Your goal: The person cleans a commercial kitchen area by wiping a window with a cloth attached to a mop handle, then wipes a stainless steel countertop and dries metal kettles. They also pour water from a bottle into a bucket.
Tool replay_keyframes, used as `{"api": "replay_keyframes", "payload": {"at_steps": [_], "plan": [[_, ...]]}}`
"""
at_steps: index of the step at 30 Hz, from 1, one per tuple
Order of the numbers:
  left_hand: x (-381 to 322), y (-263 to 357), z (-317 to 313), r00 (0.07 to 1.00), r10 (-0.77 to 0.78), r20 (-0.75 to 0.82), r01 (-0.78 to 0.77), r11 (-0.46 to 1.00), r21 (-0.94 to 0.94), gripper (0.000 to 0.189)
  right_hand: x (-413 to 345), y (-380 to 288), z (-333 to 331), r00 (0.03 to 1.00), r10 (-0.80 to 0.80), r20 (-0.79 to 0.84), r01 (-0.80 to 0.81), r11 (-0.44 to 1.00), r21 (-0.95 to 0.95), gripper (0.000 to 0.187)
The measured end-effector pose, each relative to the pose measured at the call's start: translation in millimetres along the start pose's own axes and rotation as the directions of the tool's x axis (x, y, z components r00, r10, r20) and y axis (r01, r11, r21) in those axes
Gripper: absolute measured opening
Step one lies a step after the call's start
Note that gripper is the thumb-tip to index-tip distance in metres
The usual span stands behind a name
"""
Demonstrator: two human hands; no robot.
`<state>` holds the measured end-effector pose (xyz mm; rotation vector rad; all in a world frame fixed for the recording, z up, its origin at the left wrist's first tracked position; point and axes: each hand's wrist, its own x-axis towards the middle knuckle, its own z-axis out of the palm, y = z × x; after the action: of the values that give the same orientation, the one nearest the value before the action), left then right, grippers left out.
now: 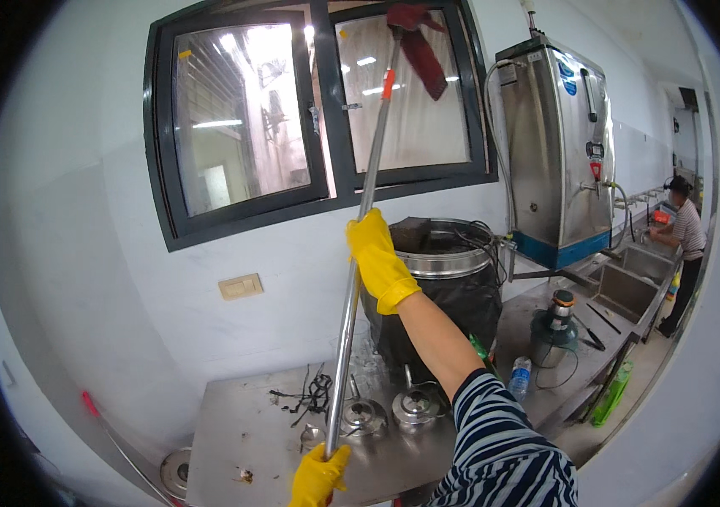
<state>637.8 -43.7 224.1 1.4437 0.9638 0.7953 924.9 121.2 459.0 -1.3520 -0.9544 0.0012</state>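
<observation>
Both of my hands wear yellow rubber gloves and grip one long metal pole [347, 317]. My right hand [382, 260] is closed around its upper middle, with the arm stretched up and forward. Lower down, at the bottom of the picture, my left hand [318, 478] holds the pole near its lower end. A dark red cloth mop head [423, 54] hangs from the top of the pole, in front of the right window pane [404, 136]. Whether the cloth touches the glass I cannot tell. To the left is a second window sash [242, 120], standing ajar in its dark frame.
Below the window stands a steel table [258, 431] with metal kettles [363, 415] and black cords [315, 393]. A large drum-shaped vessel [445, 266] in dark wrapping stands behind. On the right are a wall-mounted water boiler [550, 146], a plastic bottle [519, 378], sinks [626, 291] and another person [689, 228].
</observation>
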Motion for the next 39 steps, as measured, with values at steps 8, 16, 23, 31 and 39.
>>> {"api": "replay_keyframes", "payload": {"at_steps": [8, 16, 23, 31, 39], "plan": [[-4.9, -0.1, -8.3, 0.986, -0.092, -0.141, 0.100, 0.993, 0.056, 0.033, -11.5, -28.2, 12.2, 0.996, -0.070, 0.061, 0.082, 0.970, -0.230, 0.043], [-16.6, -10.8, 18.1, 0.986, -0.164, 0.016, 0.165, 0.977, -0.139, 0.031, -9.8, 0.2, 47.3, 0.987, -0.134, 0.092, 0.158, 0.918, -0.364, 0.046], [-27.5, -7.0, 11.4, 0.969, -0.192, 0.156, 0.223, 0.952, -0.209, 0.034, -29.4, 3.8, 44.5, 0.983, -0.167, 0.076, 0.175, 0.979, -0.107, 0.045], [-97.0, -82.4, -70.5, 0.952, -0.278, -0.130, 0.306, 0.895, 0.324, 0.039, -179.8, 59.2, 56.9, 0.972, 0.029, 0.235, -0.093, 0.959, 0.267, 0.043], [-172.3, -209.2, -153.9, 0.907, -0.361, -0.218, 0.419, 0.716, 0.559, 0.031, -292.9, 89.1, 44.3, 0.885, 0.181, 0.428, -0.429, 0.672, 0.603, 0.039]]}}
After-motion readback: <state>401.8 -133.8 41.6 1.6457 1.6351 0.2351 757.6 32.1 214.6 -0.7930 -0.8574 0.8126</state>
